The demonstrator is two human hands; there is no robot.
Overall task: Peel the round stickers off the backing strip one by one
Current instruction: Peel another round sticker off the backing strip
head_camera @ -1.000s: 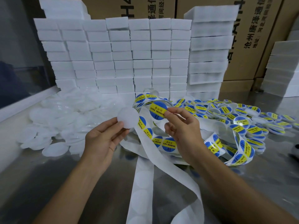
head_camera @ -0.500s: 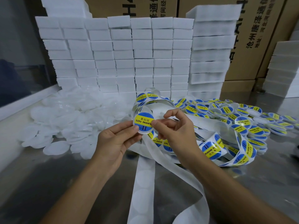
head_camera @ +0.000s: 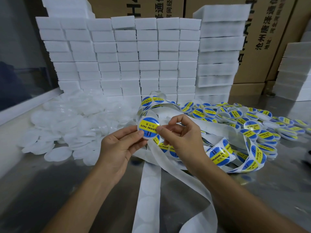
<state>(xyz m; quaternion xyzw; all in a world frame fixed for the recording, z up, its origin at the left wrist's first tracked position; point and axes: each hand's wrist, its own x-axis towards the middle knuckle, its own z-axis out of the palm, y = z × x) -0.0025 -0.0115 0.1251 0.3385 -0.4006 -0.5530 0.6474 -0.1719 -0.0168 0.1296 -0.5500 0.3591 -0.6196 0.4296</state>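
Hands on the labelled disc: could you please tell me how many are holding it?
2. The left hand holds the labelled disc from its left edge; the right hand pinches its right edge.

bare table (head_camera: 50, 190) near left, foam blocks (head_camera: 127, 61) wall behind

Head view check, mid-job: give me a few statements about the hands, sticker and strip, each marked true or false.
1. Both hands hold one round disc with a blue and yellow sticker. True.
2. The left hand lies flat on the table. False: it is raised, fingers on the disc.
3. Emptied backing strip trails toward the camera. True.
4. Labelled discs are piled left of the hands. False: they lie right; plain white discs lie left.
5. The right hand pinches the disc's edge. True.
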